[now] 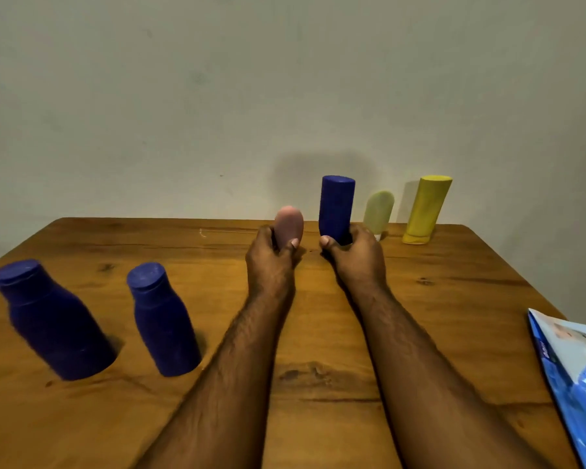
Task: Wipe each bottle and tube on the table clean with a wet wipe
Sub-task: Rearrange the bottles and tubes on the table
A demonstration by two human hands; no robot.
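Gripping two items at once near counter [318, 384] far edge: left hand [268, 262] curled round pink tube [288, 223], right hand [357, 255] curled round dark blue tube [336, 208], both upright, likely being sorted before wiping. No wipe in either grip. Right of blue tube: pale green tube [379, 211], yellow bottle [425, 211], against wall. Well left, nearer: two blue bottles [163, 319]. Wipe pack [575, 374] far right, unopened by look.

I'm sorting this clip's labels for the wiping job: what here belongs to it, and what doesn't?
Job:
- pink tube, left hand
- blue tube, right hand
- pale green tube
- yellow tube
- two blue bottles
- blue wipes pack

Not part:
- wooden table
- wall
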